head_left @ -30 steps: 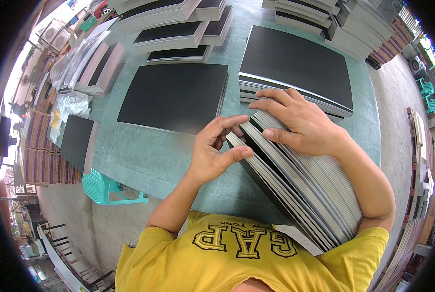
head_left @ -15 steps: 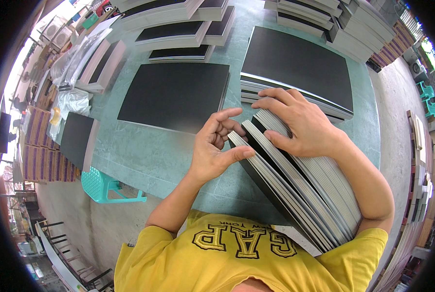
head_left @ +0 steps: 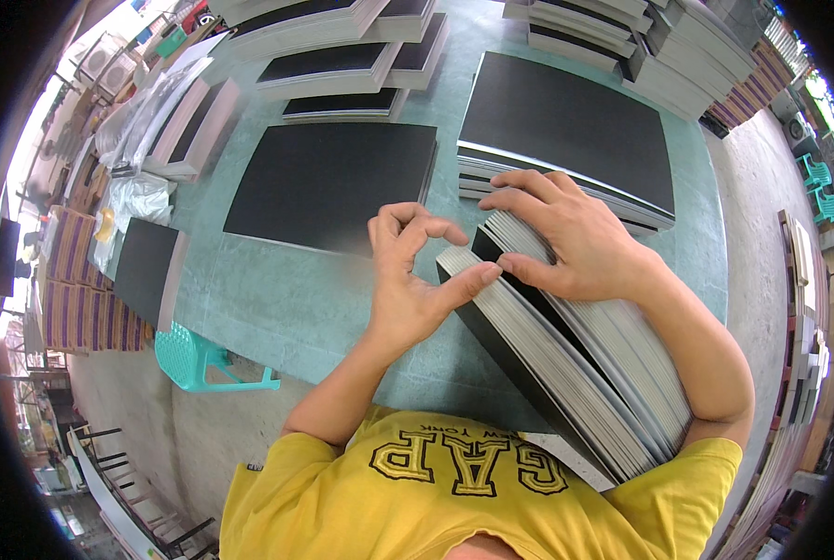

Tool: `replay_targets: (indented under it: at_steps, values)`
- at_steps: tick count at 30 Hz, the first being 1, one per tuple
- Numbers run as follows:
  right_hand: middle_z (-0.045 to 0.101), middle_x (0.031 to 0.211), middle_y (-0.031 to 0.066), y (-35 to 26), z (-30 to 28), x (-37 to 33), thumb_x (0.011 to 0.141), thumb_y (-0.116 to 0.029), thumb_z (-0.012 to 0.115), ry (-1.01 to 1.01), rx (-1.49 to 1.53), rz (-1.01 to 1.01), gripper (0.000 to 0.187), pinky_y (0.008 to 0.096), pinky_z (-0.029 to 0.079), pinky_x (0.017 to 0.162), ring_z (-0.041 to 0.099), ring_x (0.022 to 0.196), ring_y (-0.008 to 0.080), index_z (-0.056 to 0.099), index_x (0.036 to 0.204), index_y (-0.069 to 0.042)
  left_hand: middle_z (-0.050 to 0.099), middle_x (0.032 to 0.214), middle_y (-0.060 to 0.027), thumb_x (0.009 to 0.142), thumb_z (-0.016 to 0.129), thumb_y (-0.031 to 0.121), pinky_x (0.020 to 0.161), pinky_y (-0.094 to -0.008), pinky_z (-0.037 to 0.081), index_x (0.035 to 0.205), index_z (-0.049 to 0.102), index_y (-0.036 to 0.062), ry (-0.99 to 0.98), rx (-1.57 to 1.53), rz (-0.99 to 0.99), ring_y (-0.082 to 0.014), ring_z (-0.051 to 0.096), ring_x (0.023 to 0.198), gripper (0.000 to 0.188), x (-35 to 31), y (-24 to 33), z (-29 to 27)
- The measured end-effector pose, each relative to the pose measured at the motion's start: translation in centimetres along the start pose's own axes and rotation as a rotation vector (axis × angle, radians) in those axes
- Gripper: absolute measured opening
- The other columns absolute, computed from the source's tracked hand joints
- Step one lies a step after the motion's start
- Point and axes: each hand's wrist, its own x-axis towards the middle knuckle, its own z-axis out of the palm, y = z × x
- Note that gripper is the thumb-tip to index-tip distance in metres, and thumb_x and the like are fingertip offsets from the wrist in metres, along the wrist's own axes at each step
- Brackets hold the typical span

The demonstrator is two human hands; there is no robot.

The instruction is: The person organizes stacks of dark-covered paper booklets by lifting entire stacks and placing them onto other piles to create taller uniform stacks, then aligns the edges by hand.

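A thick stack of black-faced sheets with pale edges (head_left: 566, 364) stands slanted on edge against my body, its far corner fanned into two bunches with a dark gap between. My right hand (head_left: 580, 238) is wrapped over the right bunch, fingers over the far side and thumb at the gap. My right forearm lies along the stack. At the left bunch's corner is my left hand (head_left: 417, 271), its thumb touching the sheet edges near my right thumb. The left index finger arches above the corner, and the other fingers are bent, apart from the sheets.
On the green table (head_left: 277, 299) lie a flat black sheet pile (head_left: 333, 182) and a thicker black pile (head_left: 566, 131). Taller stacks (head_left: 324, 70) stand at the back. Plastic-wrapped stacks (head_left: 193, 131) sit at the left. A turquoise stool (head_left: 193, 359) stands beside the table.
The dark gap has shifted right, with more sheets now in the left bunch. My left thumb has moved right to my right thumb, and the left fingers have lifted from the corner.
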Motion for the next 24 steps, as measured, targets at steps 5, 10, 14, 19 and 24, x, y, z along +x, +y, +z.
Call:
replay_targets:
  at_steps: [5,10,14,19,24]
  values:
    - [0.044,0.130,0.0127,-0.2,-0.1,0.0,0.079,-0.033,0.061,-0.011,0.015,0.014,0.049,0.0425,0.038,0.095,0.043,0.115,0.0324,0.051,0.121,-0.011,0.053,0.094,-0.0047,0.077,0.068,0.009,0.075,-0.0242,0.042,0.098,0.057,0.0028,0.027,-0.703,-0.327,-0.0106,0.051,0.082,0.025,-0.7,0.5,1.7]
    - [0.044,0.130,0.0130,0.1,0.1,-0.1,0.081,-0.040,0.058,-0.008,0.009,0.013,0.050,0.0430,0.038,0.095,0.042,0.115,0.0324,0.051,0.121,-0.010,0.054,0.096,-0.0060,0.080,0.065,0.007,0.075,-0.0233,0.044,0.107,0.058,-0.0012,-0.048,-0.536,-0.280,-0.0114,0.054,0.087,0.029,0.0,0.7,1.4]
    - [0.043,0.130,0.0133,0.1,0.0,0.0,0.085,-0.042,0.054,-0.025,0.000,0.000,0.049,0.0430,0.037,0.095,0.041,0.116,0.0322,0.051,0.121,-0.010,0.055,0.098,-0.0069,0.079,0.066,0.006,0.077,-0.0235,0.045,0.107,0.057,-0.0015,0.031,-0.574,-0.208,-0.0120,0.055,0.090,0.030,-0.4,0.1,1.8]
    - [0.043,0.130,0.0139,0.3,0.1,0.0,0.089,-0.036,0.047,-0.033,0.005,0.013,0.044,0.0426,0.036,0.096,0.041,0.116,0.0315,0.048,0.124,-0.009,0.056,0.098,-0.0077,0.079,0.067,0.009,0.076,-0.0240,0.045,0.109,0.056,-0.0020,0.031,-0.655,-0.228,-0.0121,0.055,0.088,0.034,-0.4,0.1,1.7]
    - [0.043,0.130,0.0155,0.3,0.0,0.0,0.091,-0.034,0.044,-0.021,0.039,0.029,0.048,0.0425,0.035,0.097,0.041,0.117,0.0315,0.040,0.131,-0.008,0.056,0.099,-0.0079,0.077,0.069,0.008,0.081,-0.0241,0.044,0.114,0.054,-0.0024,-0.084,-0.634,-0.304,-0.0117,0.055,0.092,0.041,0.2,0.1,1.1]
